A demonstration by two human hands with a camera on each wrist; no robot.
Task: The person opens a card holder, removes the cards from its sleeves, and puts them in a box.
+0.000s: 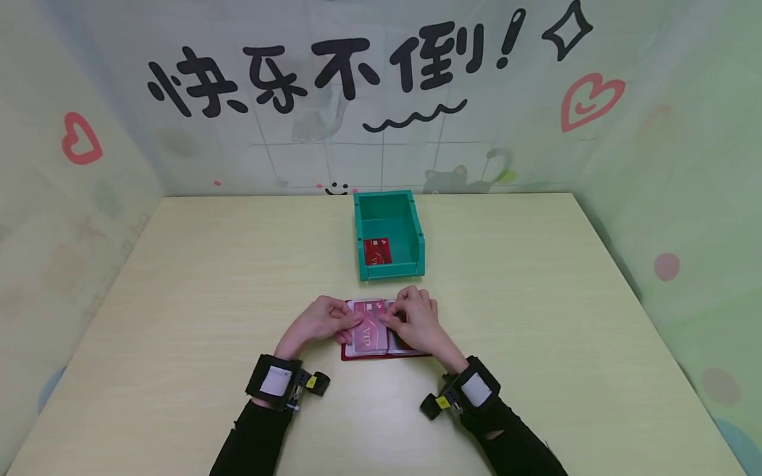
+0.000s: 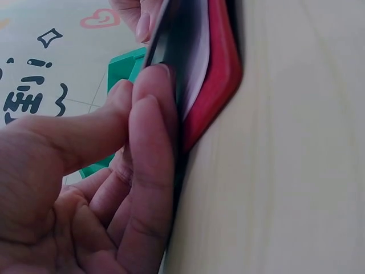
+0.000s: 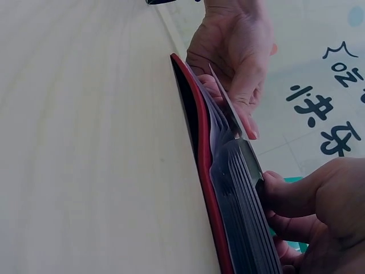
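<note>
A card holder with a red cover lies spread on the table, with clear sleeve pages. On its left page is a pink VIP card, at least partly within a sleeve. My left hand pinches the left side of that page, thumb on top and fingers beneath; the page stands a little off the cover. My right hand has thumb and index fingertip together at the card's right edge, near the spine. Its other fingers hide much of the right page, where something dark red shows.
Behind the card holder stands a green open bin, with a red card in its near left corner. A printed backdrop rises at the table's far edge, with patterned side walls. The wooden tabletop spreads around the hands.
</note>
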